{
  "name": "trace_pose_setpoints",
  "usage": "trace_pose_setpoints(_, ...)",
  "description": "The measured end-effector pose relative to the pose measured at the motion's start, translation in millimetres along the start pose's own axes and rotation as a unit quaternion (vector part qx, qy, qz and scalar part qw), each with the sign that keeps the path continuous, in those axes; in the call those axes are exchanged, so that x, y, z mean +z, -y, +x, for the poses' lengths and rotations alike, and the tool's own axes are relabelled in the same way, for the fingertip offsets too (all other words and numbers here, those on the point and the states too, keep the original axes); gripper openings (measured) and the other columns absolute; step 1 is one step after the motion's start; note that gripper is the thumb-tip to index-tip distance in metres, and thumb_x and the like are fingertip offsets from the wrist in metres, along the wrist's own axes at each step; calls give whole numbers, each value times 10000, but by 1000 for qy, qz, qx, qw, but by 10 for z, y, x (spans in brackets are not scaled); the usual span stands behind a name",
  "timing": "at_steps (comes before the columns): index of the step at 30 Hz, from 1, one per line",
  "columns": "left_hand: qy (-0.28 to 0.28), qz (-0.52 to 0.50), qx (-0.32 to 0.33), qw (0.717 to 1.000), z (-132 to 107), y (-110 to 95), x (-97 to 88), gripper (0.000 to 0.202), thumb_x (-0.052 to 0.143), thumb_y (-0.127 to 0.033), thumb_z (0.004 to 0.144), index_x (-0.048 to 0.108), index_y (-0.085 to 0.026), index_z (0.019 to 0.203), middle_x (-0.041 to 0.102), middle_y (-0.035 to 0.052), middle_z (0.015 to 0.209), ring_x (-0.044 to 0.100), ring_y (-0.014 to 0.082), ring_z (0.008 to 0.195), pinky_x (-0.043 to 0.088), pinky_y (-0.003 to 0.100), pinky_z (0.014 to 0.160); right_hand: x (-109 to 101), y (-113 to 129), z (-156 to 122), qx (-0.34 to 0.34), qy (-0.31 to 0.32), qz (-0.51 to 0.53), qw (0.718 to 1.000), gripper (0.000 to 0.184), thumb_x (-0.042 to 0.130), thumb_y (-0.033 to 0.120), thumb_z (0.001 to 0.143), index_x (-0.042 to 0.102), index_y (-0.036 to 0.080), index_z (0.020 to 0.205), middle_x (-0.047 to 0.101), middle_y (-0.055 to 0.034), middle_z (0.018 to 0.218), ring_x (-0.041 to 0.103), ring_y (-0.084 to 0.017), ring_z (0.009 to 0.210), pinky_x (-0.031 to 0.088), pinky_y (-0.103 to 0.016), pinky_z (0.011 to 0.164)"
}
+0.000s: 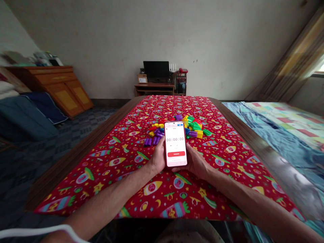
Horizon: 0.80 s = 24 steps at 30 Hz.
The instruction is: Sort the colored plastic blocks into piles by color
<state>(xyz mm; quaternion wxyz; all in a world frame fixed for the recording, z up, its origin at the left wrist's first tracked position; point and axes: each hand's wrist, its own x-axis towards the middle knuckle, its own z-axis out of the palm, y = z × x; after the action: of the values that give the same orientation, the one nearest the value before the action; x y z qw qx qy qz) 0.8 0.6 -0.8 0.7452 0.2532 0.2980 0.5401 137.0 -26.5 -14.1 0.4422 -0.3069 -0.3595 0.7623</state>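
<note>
A smartphone (176, 146) is held upright over the table, its lit screen toward me with a timer at 00:00:00 and a red button. My left hand (158, 157) is closed around the phone's left edge. On the other side, my right hand (197, 162) grips the right edge and lower part; its fingers are partly hidden behind the phone. Just beyond the phone lies a pile of coloured plastic pieces (194, 126) in green, yellow, purple, red and blue, partly covered by it. A few purple pieces (152, 141) lie at the near left of the pile.
A red patterned cloth (118, 179) covers the table. Past its far end, a monitor (156, 71) stands on a small desk (154, 88). At the left is a wooden cabinet (63, 84); at the right, a bed (283, 135). A white cable (45, 230) crosses the lower left.
</note>
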Motion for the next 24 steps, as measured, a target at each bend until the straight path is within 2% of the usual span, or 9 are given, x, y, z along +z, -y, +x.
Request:
trace_pose_setpoints(4, -3, 2, 0, 1000, 3, 12, -17, 441, 426, -411, 956, 656, -111, 1183, 765, 105, 949, 717, 263, 854, 522, 410, 889, -3, 3, 5, 5, -3, -1, 1000, 489, 571, 558, 839, 605, 204, 1175, 709, -104, 1066, 689, -262, 880, 609, -455, 670)
trace_pose_setpoints(9, -2, -3, 0, 1000, 8, 21, -29, 445, 434, -425, 955, 656, -110, 1177, 764, 104, 963, 717, 258, 849, 519, 407, 898, 11, 10, -4, 6, -2, 0, 1000, 514, 578, 575, 826, 580, 222, 1200, 708, -96, 1084, 694, -252, 839, 609, -421, 632)
trace_pose_setpoints(16, -10, -8, -4, 1000, -15, 1, 11, 446, 409, -406, 968, 643, -108, 1203, 765, 101, 955, 718, 256, 837, 523, 408, 883, 25, 17, -7, 11, -7, 4, 1000, 437, 478, 490, 921, 555, 209, 1246, 711, -114, 1085, 701, -239, 825, 607, -414, 627)
trace_pose_setpoints(24, -18, -5, -10, 1000, -25, -2, 22, 481, 376, -408, 977, 604, -98, 1266, 765, 106, 949, 719, 260, 820, 517, 416, 886, -29, -14, 2, -1, 18, 9, 1000, 450, 441, 496, 937, 573, 196, 1245, 712, -119, 1090, 702, -247, 856, 608, -441, 663)
